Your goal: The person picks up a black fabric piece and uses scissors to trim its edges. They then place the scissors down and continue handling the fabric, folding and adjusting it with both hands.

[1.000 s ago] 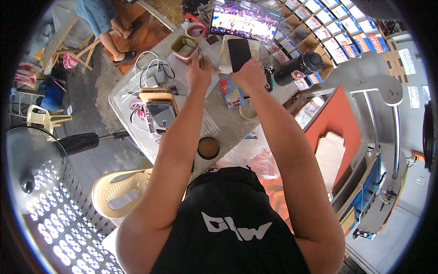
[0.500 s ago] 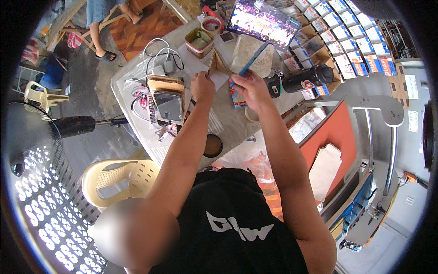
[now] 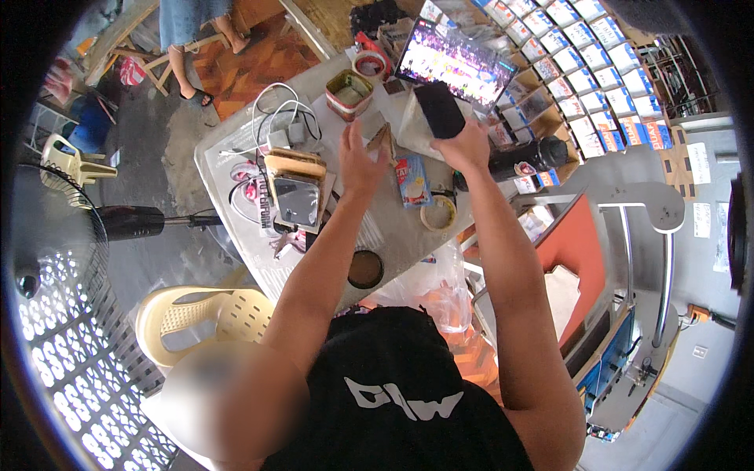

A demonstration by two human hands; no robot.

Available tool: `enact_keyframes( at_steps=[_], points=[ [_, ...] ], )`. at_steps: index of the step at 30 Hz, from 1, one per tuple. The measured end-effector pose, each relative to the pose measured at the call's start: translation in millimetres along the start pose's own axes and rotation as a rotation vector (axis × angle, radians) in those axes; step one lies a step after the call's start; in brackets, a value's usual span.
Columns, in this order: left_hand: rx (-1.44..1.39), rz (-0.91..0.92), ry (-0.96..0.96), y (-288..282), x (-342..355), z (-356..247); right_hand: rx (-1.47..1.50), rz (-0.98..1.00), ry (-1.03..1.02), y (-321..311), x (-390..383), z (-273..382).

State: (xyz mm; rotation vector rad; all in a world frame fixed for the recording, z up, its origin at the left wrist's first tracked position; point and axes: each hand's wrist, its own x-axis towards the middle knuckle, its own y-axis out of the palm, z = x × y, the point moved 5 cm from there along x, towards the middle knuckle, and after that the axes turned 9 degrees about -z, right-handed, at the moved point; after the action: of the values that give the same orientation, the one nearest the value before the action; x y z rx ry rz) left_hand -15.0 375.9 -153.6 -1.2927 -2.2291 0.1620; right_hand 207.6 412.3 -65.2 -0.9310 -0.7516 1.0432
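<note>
My right hand [image 3: 463, 145] holds a black phone [image 3: 438, 108], dark face up, over a pale flat slab [image 3: 410, 132]. To its left, my left hand [image 3: 359, 161] has its fingers stretched and parted, with the thumb beside a folded brown cardboard piece [image 3: 380, 135]. Just beyond that hand sits an open green-and-red container [image 3: 349, 94]. Below the cardboard lie a blue-and-red packet [image 3: 411, 179] and a tape roll [image 3: 437, 213]. A stack of tan and black flat items [image 3: 295, 196] and white cables [image 3: 279, 102] are at the left of the table [image 3: 236, 149].
A screen [image 3: 455, 59] stands at the back beside stacked boxes [image 3: 597, 78]. A dark bottle [image 3: 522, 161] lies at the right, near a red-boarded machine [image 3: 577, 243]. A fan [image 3: 55, 228], a plastic chair [image 3: 188, 318] and another person's legs [image 3: 188, 71] are at the left.
The phone was tilted up on edge half a second ago and now shows its dark face. My left hand's fingers have straightened from their curl by the cardboard. My right hand moved rightward.
</note>
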Motion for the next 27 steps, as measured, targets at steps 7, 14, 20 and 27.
enact_keyframes(
  at_steps=[7,14,20,27],
  points=[
    [0.088,0.317,0.032,30.2,29.4,0.8,-0.231,0.135,-0.010,2.6,15.4,-12.7],
    [0.024,0.220,0.039,-9.5,37.6,-55.6,-0.236,0.042,-0.108,-0.7,19.8,-29.9],
    [0.035,0.158,0.186,-37.8,128.7,-122.7,0.026,-0.188,-0.458,-21.2,-57.0,-58.0],
    [0.430,0.325,0.163,-6.9,257.7,-45.8,0.113,-0.135,-0.336,-76.9,-179.8,-136.0]
  ],
)
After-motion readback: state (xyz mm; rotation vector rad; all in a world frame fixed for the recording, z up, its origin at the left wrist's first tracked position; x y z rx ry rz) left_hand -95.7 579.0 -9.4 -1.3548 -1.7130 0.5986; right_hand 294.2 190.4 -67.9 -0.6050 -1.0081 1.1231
